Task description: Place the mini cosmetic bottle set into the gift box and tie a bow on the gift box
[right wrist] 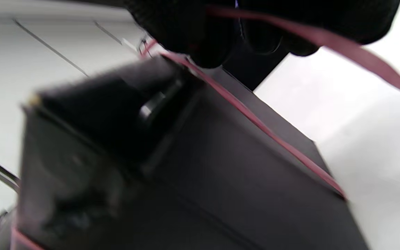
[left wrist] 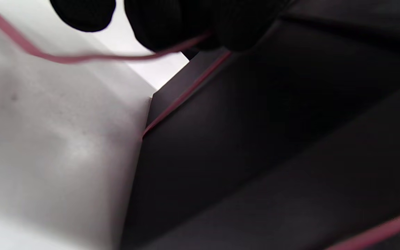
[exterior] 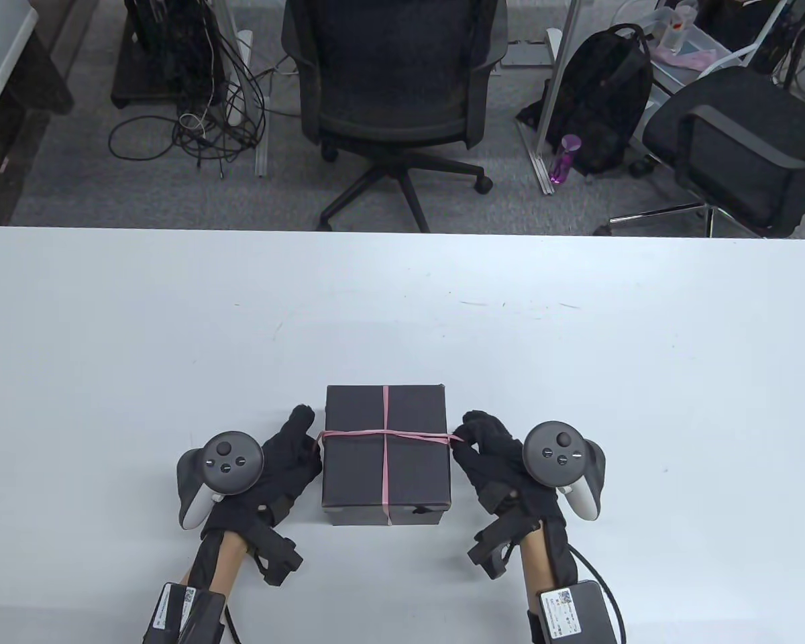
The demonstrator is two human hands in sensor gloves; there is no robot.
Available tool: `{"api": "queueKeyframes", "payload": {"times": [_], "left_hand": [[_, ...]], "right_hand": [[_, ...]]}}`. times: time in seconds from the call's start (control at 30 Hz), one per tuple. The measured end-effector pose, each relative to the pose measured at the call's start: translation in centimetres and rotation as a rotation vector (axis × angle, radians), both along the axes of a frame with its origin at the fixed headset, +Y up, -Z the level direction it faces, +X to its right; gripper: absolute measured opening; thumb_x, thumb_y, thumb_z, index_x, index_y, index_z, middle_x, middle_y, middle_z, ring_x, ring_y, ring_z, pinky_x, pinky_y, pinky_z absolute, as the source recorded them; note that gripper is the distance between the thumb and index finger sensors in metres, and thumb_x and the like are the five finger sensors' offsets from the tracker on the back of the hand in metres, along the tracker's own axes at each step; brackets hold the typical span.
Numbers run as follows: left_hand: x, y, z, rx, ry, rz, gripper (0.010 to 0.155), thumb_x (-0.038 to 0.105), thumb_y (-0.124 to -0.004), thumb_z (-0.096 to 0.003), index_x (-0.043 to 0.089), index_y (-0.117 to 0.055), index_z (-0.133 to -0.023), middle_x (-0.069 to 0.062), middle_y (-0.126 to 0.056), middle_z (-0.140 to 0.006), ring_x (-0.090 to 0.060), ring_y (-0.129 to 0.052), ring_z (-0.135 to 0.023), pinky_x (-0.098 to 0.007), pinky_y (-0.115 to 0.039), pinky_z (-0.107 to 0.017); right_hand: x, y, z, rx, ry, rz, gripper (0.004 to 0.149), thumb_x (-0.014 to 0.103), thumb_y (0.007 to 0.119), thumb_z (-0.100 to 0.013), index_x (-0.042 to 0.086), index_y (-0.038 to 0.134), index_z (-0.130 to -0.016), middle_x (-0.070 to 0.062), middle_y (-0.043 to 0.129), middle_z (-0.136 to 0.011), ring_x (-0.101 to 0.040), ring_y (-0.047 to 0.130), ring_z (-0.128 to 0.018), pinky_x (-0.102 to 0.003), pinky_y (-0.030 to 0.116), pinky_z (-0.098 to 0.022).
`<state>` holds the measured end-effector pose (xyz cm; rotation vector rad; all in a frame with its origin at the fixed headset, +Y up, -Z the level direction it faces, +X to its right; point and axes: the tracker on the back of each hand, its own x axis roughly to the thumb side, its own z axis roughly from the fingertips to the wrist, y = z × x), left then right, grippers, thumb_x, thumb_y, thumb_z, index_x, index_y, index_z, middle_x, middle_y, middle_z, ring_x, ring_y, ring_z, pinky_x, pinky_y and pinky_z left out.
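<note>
Black gift box (exterior: 386,456) closed, flat on the desk (exterior: 577,376) near my edge, pink ribbon (exterior: 385,436) crossed over its lid, ends leading off both sides.

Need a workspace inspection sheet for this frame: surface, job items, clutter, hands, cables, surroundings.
Surface: white table, faint scuff marks.
Job's things: black gift box closed, pink ribbon crossed over its lid; no bow yet; bottle set not visible.
Clutter: nothing seen.
Grippers: left hand and right hand each pinch a ribbon end beside the box.
Cables: glove lead at right wrist; tangled floor cables.
Surroundings: office chairs, backpack, purple bottle.
</note>
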<state>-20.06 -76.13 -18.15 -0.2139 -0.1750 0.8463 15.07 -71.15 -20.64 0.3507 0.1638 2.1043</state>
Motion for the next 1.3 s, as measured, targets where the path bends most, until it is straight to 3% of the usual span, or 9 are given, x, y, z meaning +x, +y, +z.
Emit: {"api": "queueKeyframes", "payload": {"times": [0.1,0.23,0.4,0.5,0.67,0.8,0.97,1.2,1.3], "left_hand": [[-0.4,0.4,0.2,0.011,0.071,-0.019,0.043,0.031,-0.069,-0.058,0.025,-0.077,-0.1,-0.005,-0.073,-0.089,-0.033,-0.081,-0.07,-0.06,-0.071,-0.064],[-1.3,0.4,0.1,-0.004,0.056,0.108,0.039,0.03,-0.061,-0.0608,0.025,-0.072,-0.098,-0.021,-0.066,-0.111,-0.051,-0.075,-0.096,-0.067,-0.066,-0.068],[-2.2,0.7,0.3,-0.016,0.09,0.221,0.038,0.026,-0.06,-0.0606,0.024,-0.071,-0.097,-0.012,-0.089,-0.092,-0.037,-0.1,-0.076,-0.058,-0.08,-0.063],[-2.3,1.0,0.4,-0.003,0.089,0.203,0.038,0.026,-0.059,-0.0605,0.025,-0.071,-0.096,-0.008,-0.093,-0.082,-0.026,-0.104,-0.06,-0.052,-0.086,-0.058],[-2.4,0.9,0.5,-0.028,0.058,0.178,0.038,0.027,-0.058,-0.0607,0.027,-0.07,-0.097,-0.001,-0.091,-0.072,-0.017,-0.098,-0.044,-0.046,-0.087,-0.052],[-2.5,0.9,0.6,-0.055,0.021,0.164,0.038,0.028,-0.058,-0.0609,0.028,-0.069,-0.098,0.001,-0.091,-0.072,-0.017,-0.097,-0.042,-0.045,-0.087,-0.05],[-3.3,-0.2,0.1,-0.204,-0.079,0.251,0.042,0.032,-0.059,-0.061,0.028,-0.067,-0.102,0.005,-0.092,-0.07,-0.012,-0.097,-0.038,-0.043,-0.088,-0.049],[-5.6,-4.0,-0.4,-0.532,-0.137,0.68,0.051,0.05,-0.06,-0.0587,0.025,-0.075,-0.1,0.011,-0.096,-0.052,-0.007,-0.091,-0.02,-0.035,-0.089,-0.034],[-6.1,-3.9,-0.5,-0.552,-0.082,0.489,0.051,0.048,-0.06,-0.0591,0.021,-0.078,-0.099,0.01,-0.098,-0.048,-0.009,-0.093,-0.016,-0.036,-0.09,-0.031]], "right_hand": [[0.4,1.2,0.2,0.062,-0.043,-0.059,0.041,0.009,0.062,-0.055,-0.012,0.063,-0.09,-0.05,0.057,-0.098,-0.056,0.08,-0.076,-0.066,0.075,-0.05],[0.6,2.4,-0.1,0.072,0.004,-0.08,0.04,0.009,0.06,-0.056,-0.008,0.061,-0.092,-0.043,0.073,-0.09,-0.014,0.095,-0.036,-0.032,0.089,-0.025],[-0.5,5.3,-1.1,0.121,0.285,0.071,0.04,-0.001,0.063,-0.056,0.016,0.084,-0.085,-0.025,0.082,-0.087,-0.013,0.09,-0.025,-0.027,0.082,-0.013],[-3.3,7.0,-0.7,0.215,0.285,0.622,0.036,-0.002,0.063,-0.055,0.014,0.093,-0.066,-0.021,0.083,-0.085,-0.014,0.09,-0.024,-0.027,0.082,-0.013],[-8.0,5.2,-1.0,0.349,0.076,1.569,0.036,0.003,0.062,-0.055,0.013,0.089,-0.077,-0.015,0.084,-0.085,-0.007,0.089,-0.022,-0.022,0.083,-0.011],[-8.4,4.5,-1.3,0.332,-0.046,1.396,0.048,0.007,0.062,-0.057,-0.006,0.064,-0.103,-0.021,0.087,-0.078,-0.002,0.088,-0.017,-0.018,0.082,-0.008],[-7.8,5.7,-0.3,0.422,-0.178,0.856,0.058,0.019,0.061,-0.062,-0.019,0.051,-0.105,-0.016,0.091,-0.058,-0.002,0.086,-0.012,-0.018,0.081,-0.003],[-8.2,5.3,0.6,0.433,-0.248,0.744,0.083,0.045,0.068,-0.062,-0.024,0.049,-0.103,-0.002,0.089,-0.047,0.001,0.082,-0.009,-0.017,0.081,-0.002],[-8.5,4.9,0.7,0.434,-0.269,0.765,0.087,0.046,0.075,-0.059,-0.024,0.049,-0.103,0.0,0.087,-0.046,0.002,0.081,-0.009,-0.017,0.081,-0.002]]}}
